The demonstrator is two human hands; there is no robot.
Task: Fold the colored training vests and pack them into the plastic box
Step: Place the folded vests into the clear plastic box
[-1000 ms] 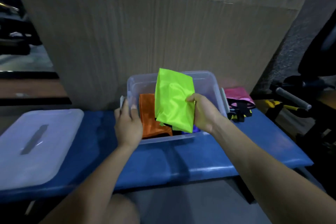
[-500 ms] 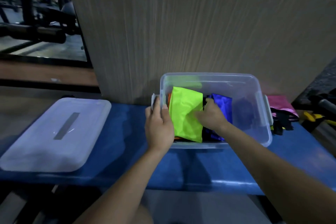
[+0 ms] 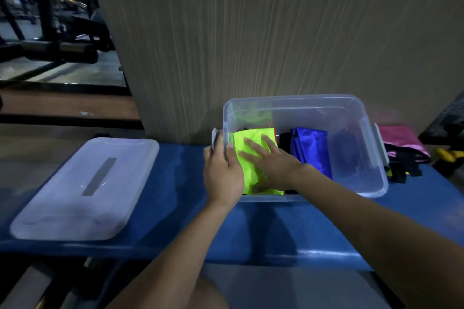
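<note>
A clear plastic box stands on a blue bench. Inside at its left end lies a folded neon-yellow vest; an orange edge shows behind it. A folded blue vest lies to its right, with dark fabric between them. My right hand rests flat, fingers spread, on top of the yellow vest. My left hand grips the box's left rim by the handle clip. A pink vest with black straps lies on the bench just right of the box.
The box's clear lid lies flat on the bench's left part. A wood-grain panel rises directly behind the box. Dark gym equipment stands at the far left. A yellow-and-black object sits at the right edge.
My right hand has lowered the yellow vest from above the box into its left end and now lies flat on it. My left hand has stayed on the rim.
</note>
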